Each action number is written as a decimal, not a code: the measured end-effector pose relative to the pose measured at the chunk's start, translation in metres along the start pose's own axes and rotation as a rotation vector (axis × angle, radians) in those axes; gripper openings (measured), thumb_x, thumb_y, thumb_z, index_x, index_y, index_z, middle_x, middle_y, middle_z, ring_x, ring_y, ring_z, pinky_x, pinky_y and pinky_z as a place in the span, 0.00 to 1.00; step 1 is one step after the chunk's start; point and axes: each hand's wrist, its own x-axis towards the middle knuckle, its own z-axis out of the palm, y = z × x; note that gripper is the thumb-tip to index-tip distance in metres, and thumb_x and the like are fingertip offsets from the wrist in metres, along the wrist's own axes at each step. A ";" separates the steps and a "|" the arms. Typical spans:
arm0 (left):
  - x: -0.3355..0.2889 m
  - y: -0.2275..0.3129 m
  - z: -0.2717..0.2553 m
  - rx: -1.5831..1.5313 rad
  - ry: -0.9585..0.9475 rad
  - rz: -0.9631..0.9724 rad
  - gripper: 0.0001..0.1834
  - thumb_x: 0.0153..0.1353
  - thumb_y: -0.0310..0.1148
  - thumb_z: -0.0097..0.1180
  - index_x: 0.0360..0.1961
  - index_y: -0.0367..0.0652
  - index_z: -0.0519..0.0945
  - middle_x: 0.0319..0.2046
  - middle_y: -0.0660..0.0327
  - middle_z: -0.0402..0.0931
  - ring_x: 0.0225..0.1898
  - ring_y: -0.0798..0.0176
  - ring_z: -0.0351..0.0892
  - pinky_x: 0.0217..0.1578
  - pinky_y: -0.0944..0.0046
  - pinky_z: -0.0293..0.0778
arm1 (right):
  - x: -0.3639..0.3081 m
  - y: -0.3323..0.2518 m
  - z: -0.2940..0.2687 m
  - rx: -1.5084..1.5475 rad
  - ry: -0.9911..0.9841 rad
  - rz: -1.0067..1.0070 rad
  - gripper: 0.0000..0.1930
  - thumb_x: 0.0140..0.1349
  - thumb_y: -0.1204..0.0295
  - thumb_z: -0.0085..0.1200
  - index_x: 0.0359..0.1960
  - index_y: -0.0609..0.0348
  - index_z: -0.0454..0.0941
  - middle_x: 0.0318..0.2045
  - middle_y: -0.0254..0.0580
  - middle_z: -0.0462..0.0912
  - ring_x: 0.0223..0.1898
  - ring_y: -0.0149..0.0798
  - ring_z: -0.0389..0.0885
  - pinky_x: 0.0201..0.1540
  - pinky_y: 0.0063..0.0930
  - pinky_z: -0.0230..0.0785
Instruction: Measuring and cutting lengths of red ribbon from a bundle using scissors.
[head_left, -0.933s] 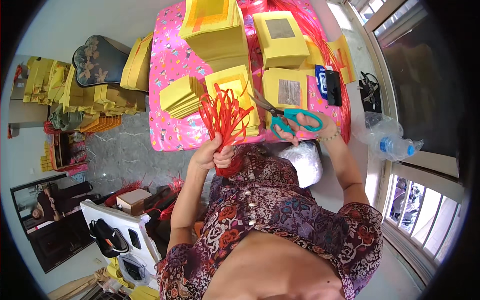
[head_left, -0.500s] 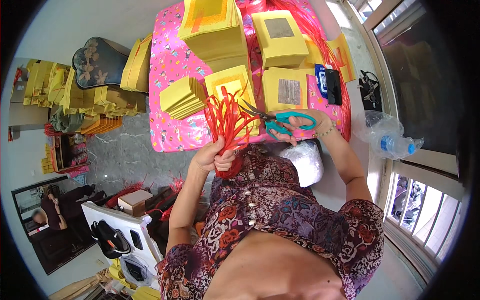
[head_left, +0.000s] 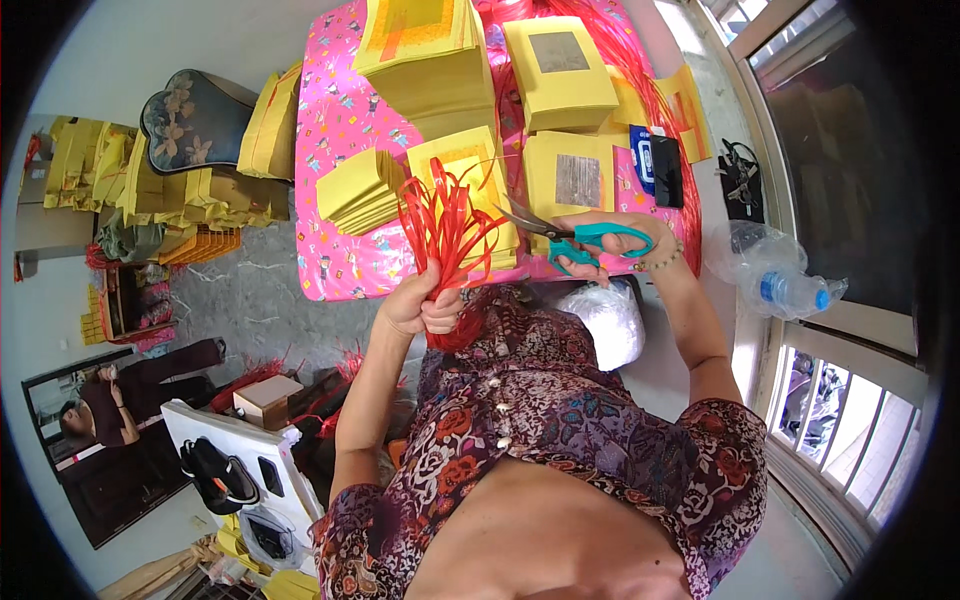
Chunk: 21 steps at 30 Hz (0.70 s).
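A bundle of shiny red plastic ribbon strips (head_left: 447, 225) is clenched in my left hand (head_left: 424, 303), its looped ends fanning upward above the fist. My right hand (head_left: 622, 246) has its fingers through the teal handles of a pair of scissors (head_left: 560, 238). The dark blades are parted and point left toward the strips, a little apart from them. Behind the bundle lies a stack of yellow paper (head_left: 440, 152) with an orange patch. Beyond the scissors is another yellow stack (head_left: 542, 170) with a silver square.
A pink patterned cloth (head_left: 335, 100) covers the table. On it stand a tall yellow paper pile (head_left: 430, 85), a smaller fanned pile (head_left: 350, 190) and a black phone (head_left: 667, 172). Long red strips (head_left: 655, 105) run down its right side. Plastic bottles (head_left: 790, 288) lie right; a person (head_left: 115, 400) is far left.
My right hand has drawn the scissors slightly right, away from the strips. My left hand has shifted slightly up and left with the bundle. The person at far left has changed posture.
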 end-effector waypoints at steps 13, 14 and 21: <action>0.013 -0.003 0.006 0.079 0.104 -0.073 0.31 0.62 0.62 0.32 0.18 0.45 0.64 0.09 0.74 0.49 0.09 0.79 0.42 0.10 0.75 0.41 | 0.020 0.014 -0.016 0.090 -0.151 0.077 0.37 0.54 0.37 0.44 0.46 0.63 0.64 0.23 0.34 0.69 0.22 0.24 0.69 0.20 0.14 0.69; 0.014 -0.004 0.005 0.077 0.106 -0.071 0.31 0.62 0.62 0.32 0.18 0.45 0.64 0.09 0.74 0.49 0.09 0.79 0.42 0.10 0.75 0.41 | 0.021 0.014 -0.015 0.090 -0.139 0.076 0.37 0.55 0.37 0.44 0.46 0.63 0.64 0.24 0.33 0.69 0.22 0.24 0.69 0.20 0.14 0.69; 0.023 -0.003 0.000 -0.030 0.121 -0.105 0.28 0.63 0.60 0.34 0.20 0.46 0.62 0.10 0.75 0.48 0.09 0.80 0.43 0.09 0.75 0.40 | 0.026 0.022 -0.021 0.026 -0.042 -0.020 0.33 0.56 0.40 0.45 0.45 0.62 0.64 0.24 0.32 0.68 0.22 0.24 0.68 0.18 0.16 0.65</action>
